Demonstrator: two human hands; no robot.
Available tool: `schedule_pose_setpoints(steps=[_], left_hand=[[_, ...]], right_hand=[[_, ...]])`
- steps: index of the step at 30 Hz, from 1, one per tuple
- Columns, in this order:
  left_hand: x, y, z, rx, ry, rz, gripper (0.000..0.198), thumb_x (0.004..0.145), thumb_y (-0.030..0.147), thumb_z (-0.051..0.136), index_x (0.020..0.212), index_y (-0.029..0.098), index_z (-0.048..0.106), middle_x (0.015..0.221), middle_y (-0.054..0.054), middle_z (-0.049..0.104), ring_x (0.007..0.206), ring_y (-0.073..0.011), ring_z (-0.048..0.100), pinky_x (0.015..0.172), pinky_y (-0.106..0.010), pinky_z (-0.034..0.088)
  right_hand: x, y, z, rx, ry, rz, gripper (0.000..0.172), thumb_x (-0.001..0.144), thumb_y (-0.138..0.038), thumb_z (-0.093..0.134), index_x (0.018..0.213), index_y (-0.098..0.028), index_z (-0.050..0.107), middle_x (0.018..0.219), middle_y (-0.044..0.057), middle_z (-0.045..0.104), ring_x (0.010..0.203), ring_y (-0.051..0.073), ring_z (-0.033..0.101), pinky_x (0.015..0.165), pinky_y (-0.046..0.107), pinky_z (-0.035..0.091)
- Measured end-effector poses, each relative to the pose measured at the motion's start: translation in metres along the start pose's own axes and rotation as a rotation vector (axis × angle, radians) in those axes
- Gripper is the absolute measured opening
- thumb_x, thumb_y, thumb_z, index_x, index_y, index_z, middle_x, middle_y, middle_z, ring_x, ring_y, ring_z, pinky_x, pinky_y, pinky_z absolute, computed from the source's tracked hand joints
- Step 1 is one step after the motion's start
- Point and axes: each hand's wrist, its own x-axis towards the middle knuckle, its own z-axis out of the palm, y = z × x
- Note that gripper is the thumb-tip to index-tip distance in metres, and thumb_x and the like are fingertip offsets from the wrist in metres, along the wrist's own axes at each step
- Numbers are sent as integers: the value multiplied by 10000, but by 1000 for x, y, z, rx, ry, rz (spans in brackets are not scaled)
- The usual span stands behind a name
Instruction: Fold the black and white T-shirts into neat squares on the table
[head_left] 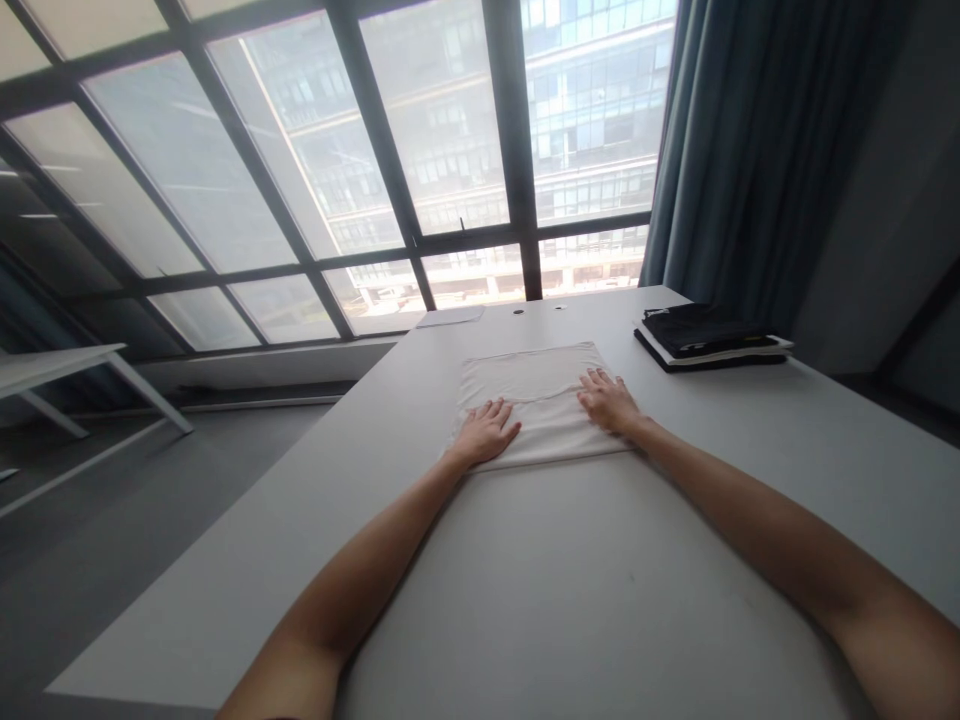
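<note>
A white cloth (536, 385) lies flat on the long white counter (600, 580). It is folded into a neat square shape and sits in the middle of the counter, a bit toward the far side. A thin line runs across it from left to right, like a seam or a fold.

Both hands rest on the near part of the cloth. The left hand (487, 428) lies palm down on the near left corner, with its fingers spread out flat and pointing to the far side. The right hand (609, 400) lies palm down by the right edge of the cloth, a little farther away than the left hand. Its fingers are spread flat too. Neither hand grabs or pinches anything (they just press down on the cloth). Both arms are bare and reach out long from the near side.

At the far right of the counter sits a small pile of folded clothes (709, 335), black and white, well apart from the cloth. A flat pale sheet (450, 317) lies at the far edge of the counter.

Behind the counter is a big window (420, 150) with dark bars, and tall buildings show outside. A blue-grey curtain (750, 150) hangs on the right. Another white table (52, 365) stands far off on the left.
</note>
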Motion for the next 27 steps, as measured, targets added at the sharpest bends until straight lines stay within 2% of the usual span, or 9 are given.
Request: schedule_pose_setpoints(steps=[3, 7, 11, 13, 15, 18, 21, 23, 27], left_hand=[[1, 1, 0, -6, -3, -1, 699, 1001, 641, 248, 1583, 257, 297, 1675, -96, 173, 1539, -326, 160, 1209, -569, 133], [1, 1, -1, -8, 9, -7, 664, 1011, 616, 262, 1573, 266, 315, 1671, -93, 194, 1539, -316, 168, 1210, -558, 141], [-1, 1, -1, -3, 3, -4, 670, 1006, 623, 273, 1569, 263, 328, 1669, -96, 202, 1536, -318, 181, 1209, -559, 150], [-2, 2, -2, -19, 27, -1, 650, 1011, 601, 290, 1555, 252, 361, 1655, -99, 250, 1527, -313, 216, 1206, -549, 181], [-4, 3, -7, -41, 76, -9, 608, 1022, 553, 309, 1530, 234, 408, 1630, -107, 318, 1511, -296, 270, 1201, -524, 224], [-6, 4, -17, -53, 236, -67, 529, 1028, 441, 348, 1477, 195, 482, 1582, -125, 410, 1475, -272, 351, 1203, -502, 245], [-8, 2, -23, -50, 383, -111, 492, 1017, 349, 370, 1457, 174, 503, 1564, -131, 436, 1454, -270, 383, 1211, -509, 231], [-9, 0, -21, -40, 349, -105, 501, 1020, 365, 371, 1476, 188, 481, 1583, -127, 406, 1471, -281, 351, 1209, -525, 224], [-9, -6, -9, -27, 138, -100, 537, 1010, 492, 408, 1484, 245, 469, 1612, -116, 356, 1494, -335, 293, 1186, -596, 215]], right_hand=[[-2, 7, -1, 0, -83, 20, 589, 1024, -433, 290, 1513, -134, 421, 1628, 186, 302, 1516, 303, 235, 1190, 564, 182], [-4, 11, 1, 5, -22, 24, 592, 1024, -434, 292, 1525, -136, 397, 1641, 195, 260, 1525, 305, 203, 1179, 589, 191], [-2, 16, -2, 30, -51, 49, 551, 1023, -427, 308, 1477, -159, 468, 1615, 183, 331, 1504, 314, 265, 1157, 610, 243], [0, 22, -9, 42, -10, 73, 550, 1030, -420, 283, 1477, -157, 468, 1615, 180, 333, 1502, 309, 273, 1158, 605, 256], [3, 30, -17, 82, 97, 105, 559, 1034, -400, 254, 1488, -145, 457, 1620, 174, 324, 1507, 297, 264, 1171, 581, 255], [5, 47, -28, 155, 268, 128, 555, 1024, -355, 254, 1471, -126, 491, 1601, 162, 367, 1499, 279, 290, 1186, 527, 267], [5, 64, -29, 181, 314, 125, 549, 1009, -308, 260, 1457, -119, 515, 1588, 145, 395, 1493, 262, 309, 1193, 494, 272], [5, 73, -25, 194, 292, 118, 549, 1000, -281, 264, 1455, -108, 518, 1579, 140, 412, 1489, 248, 319, 1195, 463, 279], [3, 81, -16, 206, 246, 84, 531, 993, -271, 299, 1443, -117, 536, 1569, 120, 435, 1472, 241, 348, 1191, 438, 287]])
